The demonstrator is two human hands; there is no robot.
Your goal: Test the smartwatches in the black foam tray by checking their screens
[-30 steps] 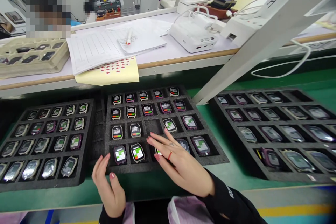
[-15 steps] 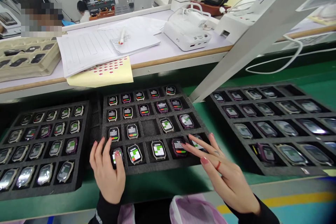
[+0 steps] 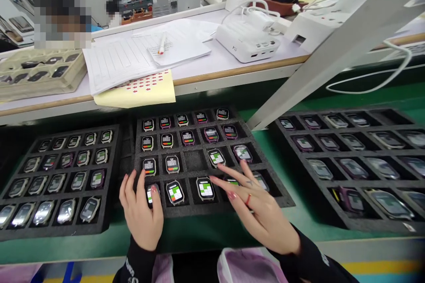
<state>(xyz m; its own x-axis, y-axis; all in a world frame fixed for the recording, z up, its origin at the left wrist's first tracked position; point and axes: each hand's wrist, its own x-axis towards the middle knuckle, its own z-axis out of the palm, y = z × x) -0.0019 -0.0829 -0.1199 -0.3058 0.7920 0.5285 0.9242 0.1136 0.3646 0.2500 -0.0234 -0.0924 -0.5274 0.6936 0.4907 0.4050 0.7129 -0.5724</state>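
Note:
A black foam tray (image 3: 189,161) in front of me holds several smartwatch bodies with lit screens, one per pocket; one pocket in its third row is bare. My left hand (image 3: 141,214) rests at the tray's near left corner, fingers apart, thumb on the screen of the front-left watch (image 3: 151,193). My right hand (image 3: 257,208) lies flat and open over the front row's right side, fingertips touching a watch (image 3: 232,182) there. Between the hands sit two watches with green and white screens (image 3: 174,193).
Similar foam trays of watches lie on the green belt at left (image 3: 59,177) and right (image 3: 352,159). Behind, a white shelf (image 3: 199,68) carries papers with a pen, a yellow sticker sheet, a beige tray and white boxes with cables. A slanted white post (image 3: 318,48) crosses at right.
My left hand has moved up onto the tray's front-left watch. My right hand swung out to the tray's right end, then came back left over the front row.

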